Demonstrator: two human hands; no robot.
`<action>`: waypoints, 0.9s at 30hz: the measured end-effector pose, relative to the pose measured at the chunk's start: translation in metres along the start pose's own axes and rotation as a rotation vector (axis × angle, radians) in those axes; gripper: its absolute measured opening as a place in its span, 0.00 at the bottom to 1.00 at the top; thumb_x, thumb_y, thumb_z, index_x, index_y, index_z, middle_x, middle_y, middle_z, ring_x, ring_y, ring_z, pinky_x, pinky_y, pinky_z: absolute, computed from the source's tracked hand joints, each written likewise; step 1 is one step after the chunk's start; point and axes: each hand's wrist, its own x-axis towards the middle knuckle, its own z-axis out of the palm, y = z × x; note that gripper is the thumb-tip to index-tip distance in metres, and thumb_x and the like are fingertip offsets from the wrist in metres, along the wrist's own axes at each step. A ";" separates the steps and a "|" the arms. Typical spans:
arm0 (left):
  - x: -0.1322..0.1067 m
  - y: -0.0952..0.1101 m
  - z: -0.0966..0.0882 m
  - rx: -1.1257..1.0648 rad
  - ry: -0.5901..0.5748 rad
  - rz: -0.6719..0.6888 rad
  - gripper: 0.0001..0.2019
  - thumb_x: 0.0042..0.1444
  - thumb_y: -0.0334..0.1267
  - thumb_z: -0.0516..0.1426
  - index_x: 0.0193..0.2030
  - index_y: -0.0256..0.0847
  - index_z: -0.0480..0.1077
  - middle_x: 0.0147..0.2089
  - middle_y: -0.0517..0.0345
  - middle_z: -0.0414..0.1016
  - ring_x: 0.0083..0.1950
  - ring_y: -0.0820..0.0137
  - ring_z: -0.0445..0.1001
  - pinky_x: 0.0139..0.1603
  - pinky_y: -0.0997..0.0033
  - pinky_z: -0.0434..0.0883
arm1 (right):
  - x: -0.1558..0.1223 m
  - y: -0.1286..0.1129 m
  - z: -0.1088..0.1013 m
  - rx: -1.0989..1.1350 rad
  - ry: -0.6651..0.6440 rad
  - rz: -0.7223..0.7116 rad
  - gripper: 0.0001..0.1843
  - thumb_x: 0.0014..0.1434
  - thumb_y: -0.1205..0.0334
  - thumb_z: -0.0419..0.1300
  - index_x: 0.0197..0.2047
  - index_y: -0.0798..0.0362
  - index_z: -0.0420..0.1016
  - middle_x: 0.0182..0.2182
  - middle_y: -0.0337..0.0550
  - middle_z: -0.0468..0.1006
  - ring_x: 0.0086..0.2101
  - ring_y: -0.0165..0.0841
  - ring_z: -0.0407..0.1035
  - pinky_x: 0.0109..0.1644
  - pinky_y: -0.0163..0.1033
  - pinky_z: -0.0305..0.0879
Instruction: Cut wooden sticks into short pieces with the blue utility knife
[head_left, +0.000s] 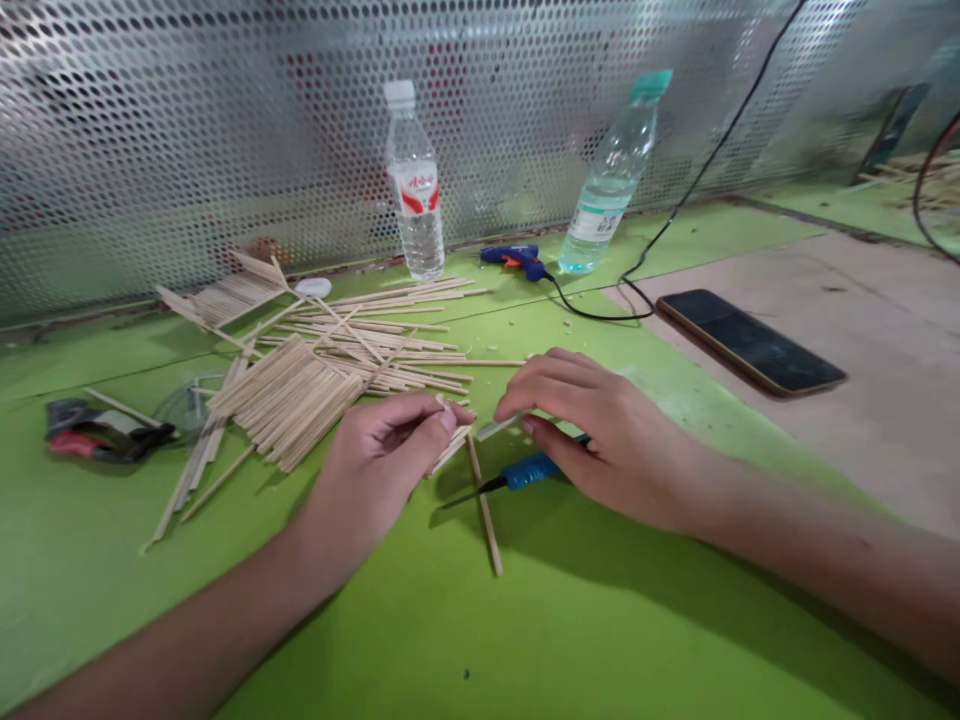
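Observation:
My left hand [382, 455] is closed in a pinch on a few thin wooden sticks [452, 447] just above the green mat. My right hand [600, 430] is curled over a pale glue stick [501, 427], fingertips pinching its end, close to the left hand. Under the right hand lies a blue-handled tool [525, 472] with a dark tip pointing left. One loose wooden stick [485, 505] lies on the mat below both hands. A big pile of wooden sticks [330, 370] spreads out behind the left hand.
Two water bottles [414, 185] [611, 180] stand at the perforated metal wall. A blue glue gun [517, 260] with a black cable lies between them. A phone [750, 342] rests on the brown board at right. Red-black pliers [94, 435] lie at far left.

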 end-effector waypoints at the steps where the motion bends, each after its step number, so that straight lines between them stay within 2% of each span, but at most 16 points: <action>1: 0.001 0.000 0.000 0.011 0.016 0.007 0.08 0.62 0.43 0.61 0.35 0.44 0.79 0.24 0.63 0.71 0.24 0.75 0.64 0.21 0.76 0.59 | 0.000 0.000 0.000 -0.007 0.014 -0.007 0.16 0.61 0.81 0.54 0.45 0.53 0.74 0.41 0.46 0.79 0.44 0.38 0.69 0.47 0.45 0.65; 5: 0.001 0.001 -0.001 0.025 0.044 0.014 0.08 0.60 0.46 0.63 0.36 0.44 0.79 0.26 0.64 0.74 0.26 0.75 0.66 0.23 0.76 0.63 | 0.001 0.001 -0.001 -0.004 0.039 -0.035 0.17 0.56 0.84 0.56 0.39 0.53 0.75 0.40 0.43 0.78 0.44 0.37 0.68 0.49 0.44 0.63; 8: 0.000 0.002 -0.001 0.015 0.023 0.020 0.09 0.61 0.45 0.63 0.34 0.44 0.77 0.26 0.65 0.71 0.26 0.75 0.64 0.24 0.75 0.62 | 0.001 0.001 -0.002 -0.007 0.048 -0.040 0.16 0.56 0.84 0.58 0.37 0.53 0.75 0.40 0.43 0.78 0.44 0.36 0.67 0.49 0.43 0.62; 12: -0.001 0.002 -0.001 -0.031 0.030 0.076 0.12 0.65 0.38 0.57 0.28 0.42 0.71 0.26 0.64 0.66 0.28 0.74 0.62 0.28 0.73 0.63 | 0.001 0.001 -0.003 -0.016 0.061 -0.037 0.15 0.57 0.83 0.58 0.36 0.52 0.76 0.39 0.44 0.76 0.44 0.37 0.66 0.47 0.43 0.63; 17: -0.001 0.003 0.000 -0.043 0.065 0.107 0.16 0.61 0.29 0.55 0.21 0.40 0.63 0.35 0.59 0.68 0.37 0.71 0.66 0.35 0.71 0.67 | 0.002 0.000 -0.004 -0.036 0.056 -0.028 0.15 0.57 0.82 0.56 0.36 0.52 0.75 0.38 0.45 0.75 0.42 0.38 0.65 0.44 0.44 0.62; 22: -0.003 0.004 -0.001 -0.058 0.028 0.091 0.16 0.56 0.24 0.55 0.20 0.40 0.57 0.29 0.62 0.63 0.30 0.73 0.61 0.29 0.74 0.64 | 0.002 0.000 -0.004 -0.041 0.053 -0.017 0.16 0.56 0.83 0.56 0.36 0.52 0.73 0.37 0.44 0.76 0.42 0.38 0.64 0.44 0.44 0.61; 27: -0.004 0.003 0.000 -0.051 0.028 0.076 0.18 0.54 0.23 0.56 0.19 0.40 0.54 0.23 0.65 0.60 0.26 0.75 0.60 0.28 0.75 0.66 | 0.002 0.000 -0.003 -0.022 0.044 -0.017 0.15 0.57 0.82 0.56 0.36 0.51 0.72 0.35 0.42 0.77 0.41 0.38 0.64 0.45 0.43 0.60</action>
